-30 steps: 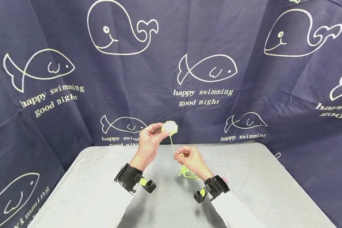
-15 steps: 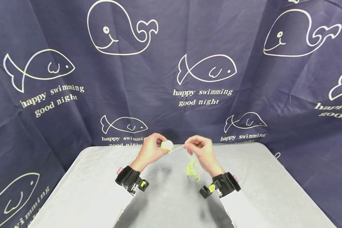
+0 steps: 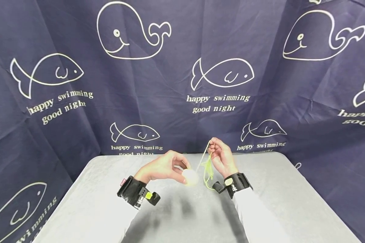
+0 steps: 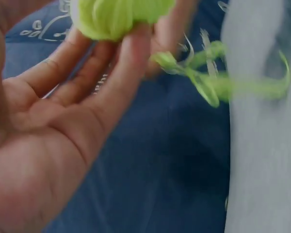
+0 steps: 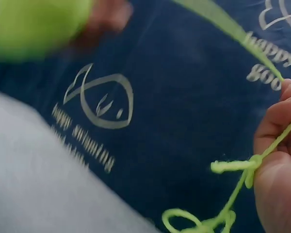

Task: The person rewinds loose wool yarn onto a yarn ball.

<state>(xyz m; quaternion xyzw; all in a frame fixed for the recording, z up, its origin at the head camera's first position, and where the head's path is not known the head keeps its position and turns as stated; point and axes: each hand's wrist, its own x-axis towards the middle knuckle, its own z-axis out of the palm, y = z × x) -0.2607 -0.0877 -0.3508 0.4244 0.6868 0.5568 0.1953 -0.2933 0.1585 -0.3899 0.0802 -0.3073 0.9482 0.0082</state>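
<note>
— Noting soft, fuzzy, matt fibre on the yarn ball; the yarn strand showing the same woolly, twisted texture.

— Recording smooth, matt grey on the table; creased, matt printed cloth on the backdrop; matt black on the wrist straps.

Yarn ball in left hand, above table; right hand right of it, higher, pinching strand.

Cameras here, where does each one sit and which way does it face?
Head: worn on the head, looking forward and down at the grey table; both hands and sleeves show.
Left wrist: at the left hand, facing along its palm to the yarn ball.
Right wrist: at the right hand, facing its strand.
Shared: all three show the green yarn.
</note>
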